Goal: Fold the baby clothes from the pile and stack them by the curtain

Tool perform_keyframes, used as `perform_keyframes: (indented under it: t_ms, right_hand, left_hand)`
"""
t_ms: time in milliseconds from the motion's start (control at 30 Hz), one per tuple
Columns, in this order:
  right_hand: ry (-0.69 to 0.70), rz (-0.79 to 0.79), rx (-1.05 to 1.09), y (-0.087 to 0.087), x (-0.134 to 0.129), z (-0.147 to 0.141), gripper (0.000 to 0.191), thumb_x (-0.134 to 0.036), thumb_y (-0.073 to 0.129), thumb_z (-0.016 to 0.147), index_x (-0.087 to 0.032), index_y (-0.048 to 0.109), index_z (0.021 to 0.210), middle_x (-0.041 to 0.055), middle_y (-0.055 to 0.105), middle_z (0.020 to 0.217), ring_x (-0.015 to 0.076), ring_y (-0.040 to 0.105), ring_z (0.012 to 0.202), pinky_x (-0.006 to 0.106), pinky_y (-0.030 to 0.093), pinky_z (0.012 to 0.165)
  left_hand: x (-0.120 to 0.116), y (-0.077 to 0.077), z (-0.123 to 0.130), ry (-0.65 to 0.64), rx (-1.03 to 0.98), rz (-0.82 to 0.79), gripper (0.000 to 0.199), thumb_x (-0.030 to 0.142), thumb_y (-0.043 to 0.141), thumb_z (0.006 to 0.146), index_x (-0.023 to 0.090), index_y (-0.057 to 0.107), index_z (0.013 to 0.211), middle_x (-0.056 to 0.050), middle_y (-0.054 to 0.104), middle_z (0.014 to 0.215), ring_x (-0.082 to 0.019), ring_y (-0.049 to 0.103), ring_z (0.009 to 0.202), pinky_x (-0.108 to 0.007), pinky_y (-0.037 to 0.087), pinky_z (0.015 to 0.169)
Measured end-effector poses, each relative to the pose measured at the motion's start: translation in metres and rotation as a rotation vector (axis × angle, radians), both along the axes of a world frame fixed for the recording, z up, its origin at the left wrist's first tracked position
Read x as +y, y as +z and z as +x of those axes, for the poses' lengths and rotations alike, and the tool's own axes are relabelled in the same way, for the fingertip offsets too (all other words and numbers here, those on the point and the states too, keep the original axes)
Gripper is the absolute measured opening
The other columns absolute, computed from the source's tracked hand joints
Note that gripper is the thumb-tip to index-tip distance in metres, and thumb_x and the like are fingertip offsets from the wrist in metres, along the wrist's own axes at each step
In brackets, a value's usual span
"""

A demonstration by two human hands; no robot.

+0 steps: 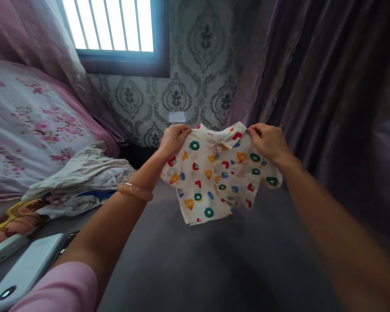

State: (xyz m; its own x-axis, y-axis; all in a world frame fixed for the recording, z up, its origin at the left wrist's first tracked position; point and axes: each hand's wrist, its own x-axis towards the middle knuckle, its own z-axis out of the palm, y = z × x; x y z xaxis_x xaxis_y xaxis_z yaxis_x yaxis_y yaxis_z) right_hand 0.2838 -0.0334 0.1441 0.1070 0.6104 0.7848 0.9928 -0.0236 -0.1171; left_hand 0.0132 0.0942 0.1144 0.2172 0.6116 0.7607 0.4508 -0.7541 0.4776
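- White, rounded-rectangular device [29,266] – 8 o'clock.
- Crumpled, pale printed cloth [81,173] – 9 o'clock.
- Left hand [175,139]: fingers pinching the shirt's 10 o'clock shoulder.
- Small white collared fabric shirt, multicoloured print [217,177]: dial centre, spread between both hands.
- Right hand [269,141]: fingers pinching its 2 o'clock shoulder.
- Purple, draped fabric curtain [312,65]: 2 o'clock.

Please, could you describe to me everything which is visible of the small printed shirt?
The small shirt is cream-white, with scattered red, green, blue and yellow-orange letter-like prints. It has a collar and short sleeves; the cloth looks thin and soft. It hangs spread out, its lower right part blurred. The fingers of the left hand and right hand pinch it at the shoulders. Below is a grey surface; whether the hem touches it, I cannot tell.
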Motion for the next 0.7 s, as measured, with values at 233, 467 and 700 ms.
perform_keyframes:
  t_ms: [233, 467, 700]
  right_hand:
    - [-0.11, 0.129, -0.152, 0.004, -0.026, -0.02, 0.033, -0.041, 0.038, 0.095, -0.023, 0.065, 0.102, 0.0083, 0.07, 0.095, 0.024, 0.063, 0.085, 0.031, 0.044, 0.065]
    - [0.009, 0.159, -0.188, 0.005, -0.071, -0.046, 0.033, -0.04, 0.036, 0.097, -0.022, 0.062, 0.107, 0.0066, 0.068, 0.103, 0.0219, 0.062, 0.092, 0.029, 0.044, 0.07]
    - [0.098, 0.2, -0.279, 0.022, -0.153, -0.068, 0.035, -0.041, 0.039, 0.097, -0.02, 0.066, 0.106, 0.0069, 0.07, 0.101, 0.0222, 0.065, 0.093, 0.033, 0.047, 0.078]
  left_hand:
    - [-0.031, 0.015, 0.0, 0.2, -0.075, 0.111, 0.026, 0.034, 0.043, 0.092, 0.021, 0.065, 0.098, -0.005, 0.065, 0.091, -0.02, 0.057, 0.091, -0.03, 0.042, 0.082]
    - [-0.086, 0.018, -0.014, 0.263, -0.252, 0.181, 0.025, 0.034, 0.039, 0.096, 0.021, 0.059, 0.1, -0.005, 0.058, 0.099, -0.02, 0.054, 0.1, -0.028, 0.04, 0.084]
    - [-0.159, 0.021, -0.075, 0.552, -0.019, 0.487, 0.038, 0.044, 0.034, 0.097, 0.026, 0.062, 0.114, -0.006, 0.056, 0.099, -0.02, 0.055, 0.095, -0.035, 0.041, 0.082]
